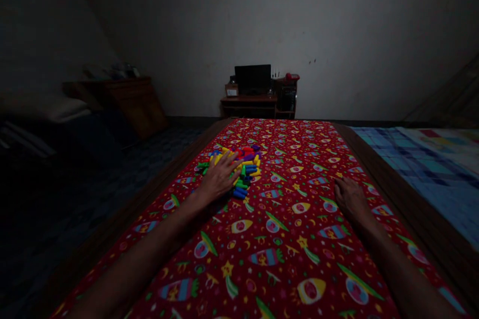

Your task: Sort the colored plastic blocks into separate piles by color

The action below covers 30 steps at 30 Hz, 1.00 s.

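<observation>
A pile of small plastic pieces (pixel 250 169), finger-shaped and coloured red, yellow, green, blue and purple, lies on a red patterned cloth (pixel 277 219). My left hand (pixel 220 178) rests over the left part of the pile, palm down, with its fingers spread; it covers some of the pieces. Well to the right of the pile, my right hand (pixel 351 197) lies on the cloth near its right side. Its fingers are loosely bent and apart from any piece, and I see nothing held in it.
The cloth covers a long surface with brown edges (pixel 359 152). Beyond its far end stands a desk (pixel 249 101) with a monitor (pixel 253 79). A wooden cabinet (pixel 130 104) is at the left. Blue checked bedding (pixel 396 169) lies to the right. The room is dim.
</observation>
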### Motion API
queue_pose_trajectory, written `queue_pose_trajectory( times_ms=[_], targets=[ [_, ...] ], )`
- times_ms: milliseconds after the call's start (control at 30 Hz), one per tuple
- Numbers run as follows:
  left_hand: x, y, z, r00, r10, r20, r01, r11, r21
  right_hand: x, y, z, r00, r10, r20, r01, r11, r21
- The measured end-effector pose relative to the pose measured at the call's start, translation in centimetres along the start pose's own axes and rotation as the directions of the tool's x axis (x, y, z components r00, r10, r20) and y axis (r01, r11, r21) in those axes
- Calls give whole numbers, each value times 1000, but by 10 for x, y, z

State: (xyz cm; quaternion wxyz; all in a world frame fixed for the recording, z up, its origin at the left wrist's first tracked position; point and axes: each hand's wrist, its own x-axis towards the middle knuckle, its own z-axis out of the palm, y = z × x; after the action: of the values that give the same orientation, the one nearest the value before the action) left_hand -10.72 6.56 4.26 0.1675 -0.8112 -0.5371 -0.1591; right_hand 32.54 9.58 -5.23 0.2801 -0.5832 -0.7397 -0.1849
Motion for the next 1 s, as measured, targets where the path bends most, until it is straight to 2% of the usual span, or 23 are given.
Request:
queue_pose_trajectory(
  times_ms=[67, 100, 167, 233, 300, 367, 500, 600, 700, 767, 800, 900, 1000],
  targets=[
    [-33, -23, 1, 986, -160, -37, 159, 986, -47, 0, -1, -1, 1000, -9, 1, 9, 1000, 5],
    [-49, -35, 5, 962, -270, -43, 265, 959, -95, 1, -2, -2, 1000, -10, 6, 10, 1000, 6],
    [-73, -53, 16, 885, -465, -36, 442, 860, -255, 2, -3, -3, 1000, 1, 15, -1, 1000, 10],
    [-83, -61, 28, 836, -549, -12, 494, 761, -421, 3, -5, -5, 1000, 23, 17, -23, 1000, 10],
    [-76, -55, 36, 822, -569, -10, 477, 698, -535, 4, -7, -8, 999, 34, 29, -35, 999, 6],
    [-57, -43, 40, 819, -572, -35, 447, 676, -586, 5, -9, -12, 998, 39, 58, -39, 999, 1],
    [-14, -27, 43, 832, -544, -110, 389, 712, -584, 5, -12, -16, 994, 48, 99, -48, 999, -9],
    [4, -43, 43, 814, -562, -150, 393, 722, -570, 5, -10, -13, 994, 39, 104, -35, 999, -42],
    [10, -74, 42, 727, -672, -144, 486, 651, -583, 4, 2, -10, 987, -71, 143, 74, 997, -17],
    [13, -95, 43, 667, -740, -83, 558, 570, -603, 3, 16, -9, 971, -164, 176, 161, 986, 36],
    [14, -103, 44, 652, -757, -41, 584, 536, -610, 3, 22, -8, 963, -196, 187, 189, 980, 57],
    [19, -115, 51, 661, -748, 60, 616, 496, -613, 0, 38, -6, 954, -229, 192, 219, 973, 74],
    [26, -113, 60, 699, -706, 111, 607, 505, -614, -3, 42, -4, 973, -175, 149, 167, 984, 61]
  ],
)
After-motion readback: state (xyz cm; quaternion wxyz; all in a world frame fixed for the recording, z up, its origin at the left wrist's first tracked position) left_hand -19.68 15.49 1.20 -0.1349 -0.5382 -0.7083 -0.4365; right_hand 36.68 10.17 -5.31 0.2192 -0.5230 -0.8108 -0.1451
